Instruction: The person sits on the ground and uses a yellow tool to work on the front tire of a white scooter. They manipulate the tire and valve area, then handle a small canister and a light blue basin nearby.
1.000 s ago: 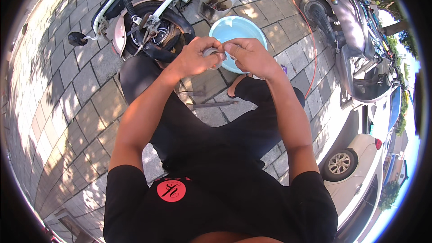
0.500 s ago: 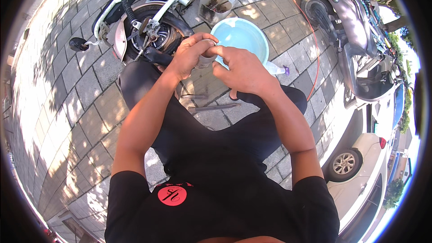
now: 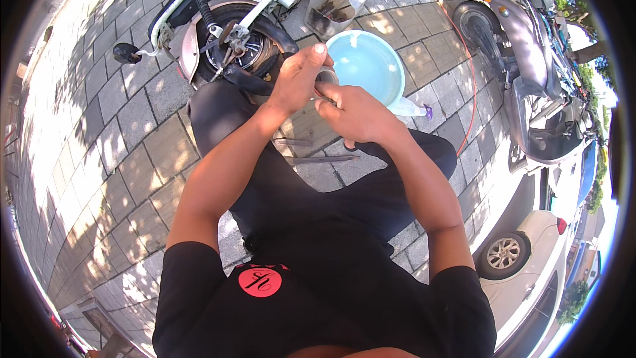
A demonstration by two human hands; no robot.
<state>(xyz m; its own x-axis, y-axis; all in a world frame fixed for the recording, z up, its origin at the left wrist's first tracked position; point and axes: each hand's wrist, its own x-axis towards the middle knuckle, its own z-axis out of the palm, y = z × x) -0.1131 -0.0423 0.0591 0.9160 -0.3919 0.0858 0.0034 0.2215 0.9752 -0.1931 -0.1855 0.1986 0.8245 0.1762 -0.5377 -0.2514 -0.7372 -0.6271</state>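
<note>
My left hand point(image 3: 299, 81) is closed round a small grey, round, open-ended piece like a short can point(image 3: 326, 77), its thumb raised at the top. The fingers of my right hand point(image 3: 358, 111) are bent and pressed together against the near side of the same piece, their tips partly inside or at its rim; exactly what they pinch is hidden. Just beyond my hands stands a light blue basin point(image 3: 397, 89) with water in it. Two long, dark, flat tools point(image 3: 322, 159) lie on the paving between my legs.
A tipped-over white two-wheeler with its wheel point(image 3: 242, 46) lies at the far left. Behind the basin stands a dirty clear bucket point(image 3: 324, 23). A clear bottle with a purple cap point(image 3: 428, 112) lies beside the basin. An orange hose point(image 3: 472, 73) runs by a parked scooter point(image 3: 530, 46).
My left thumb has lifted off and the round piece has turned so its opening shows. My right fingers have shifted down to its near side. The whole view has moved slightly.
</note>
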